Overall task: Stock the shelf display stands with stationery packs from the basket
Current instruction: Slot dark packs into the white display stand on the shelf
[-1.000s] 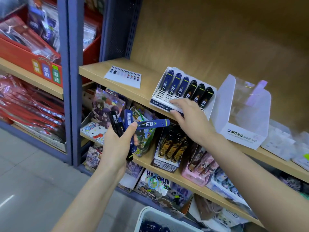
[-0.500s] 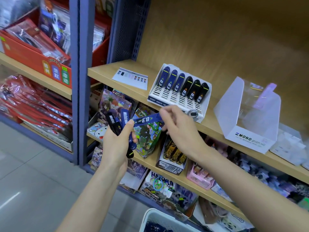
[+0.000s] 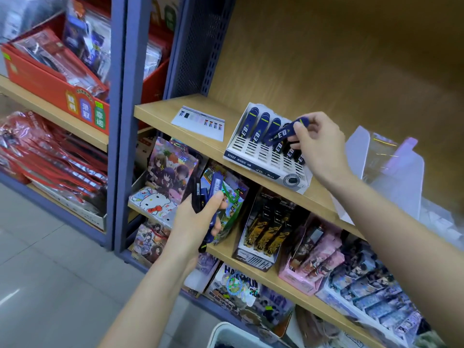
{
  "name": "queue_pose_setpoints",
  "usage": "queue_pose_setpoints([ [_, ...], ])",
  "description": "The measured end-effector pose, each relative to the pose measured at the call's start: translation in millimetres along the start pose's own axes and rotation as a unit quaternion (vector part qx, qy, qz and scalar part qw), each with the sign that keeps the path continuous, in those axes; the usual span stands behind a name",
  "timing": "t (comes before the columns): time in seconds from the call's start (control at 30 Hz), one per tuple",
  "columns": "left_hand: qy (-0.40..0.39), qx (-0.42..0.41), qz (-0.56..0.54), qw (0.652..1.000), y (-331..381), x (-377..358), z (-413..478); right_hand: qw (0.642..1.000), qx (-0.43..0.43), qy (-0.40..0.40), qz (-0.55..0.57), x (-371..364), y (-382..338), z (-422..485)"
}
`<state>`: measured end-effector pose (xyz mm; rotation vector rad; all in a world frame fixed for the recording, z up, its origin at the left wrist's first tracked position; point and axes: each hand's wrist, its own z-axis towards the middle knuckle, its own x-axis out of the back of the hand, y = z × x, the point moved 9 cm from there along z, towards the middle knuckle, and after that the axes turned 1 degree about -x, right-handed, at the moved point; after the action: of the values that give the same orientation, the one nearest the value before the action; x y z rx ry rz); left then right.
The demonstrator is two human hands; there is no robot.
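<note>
Pack [image 3: 282, 133] in right hand [image 3: 319, 146] above stand [image 3: 253, 159]

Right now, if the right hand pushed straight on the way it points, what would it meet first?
Probably the row of navy packs standing in the white slotted cardboard stand; the navy pack the right hand pinches overlaps its middle slots, depth unclear.

A single view is given, taken from the head of the person; it is turned forward and down; the wooden shelf [image 3: 160, 110] is seen from near, slightly from its left; the left hand [image 3: 198, 219] and right hand [image 3: 319, 144] are reached in from the lower edge; the floor [image 3: 50, 272] is shown at lower left.
</note>
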<state>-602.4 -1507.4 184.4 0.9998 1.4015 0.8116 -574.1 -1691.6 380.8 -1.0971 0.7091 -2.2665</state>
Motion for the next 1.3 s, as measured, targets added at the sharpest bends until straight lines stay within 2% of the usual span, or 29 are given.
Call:
queue_pose_setpoints([
  [0.13, -0.010, 0.010, 0.016, 1.000, -2, -2, -1, 0.995, 0.015, -0.024, -0.091, -12, 4, 24],
  [0.4, -0.010, 0.016, -0.002, 1.000, -7, -6, 0, 0.981, 0.056, -0.077, -0.171, -26, 5, 37],
  [0.57, -0.012, 0.016, -0.004, 1.000, -7, -6, 1, 0.959, 0.067, -0.136, -0.238, -34, 7, 45],
  [0.77, -0.014, 0.028, 0.017, 0.999, -11, -3, 3, 0.978, 0.081, -0.084, -0.173, -32, 5, 51],
  [1.03, -0.002, 0.013, 0.037, 0.999, -11, -1, 8, 0.973, 0.086, -0.084, -0.198, -38, 9, 55],
  [1.13, -0.002, 0.009, 0.034, 0.999, -9, -2, 8, 0.966, 0.121, -0.050, -0.225, -33, 2, 47],
  [1.23, -0.006, 0.006, 0.023, 1.000, -7, -3, 7, 0.975, 0.157, -0.018, -0.154, -30, -10, 17],
  [1.3, -0.015, 0.008, 0.019, 1.000, -6, -6, 6, 0.974, 0.190, -0.056, -0.113, -39, -18, -12],
])
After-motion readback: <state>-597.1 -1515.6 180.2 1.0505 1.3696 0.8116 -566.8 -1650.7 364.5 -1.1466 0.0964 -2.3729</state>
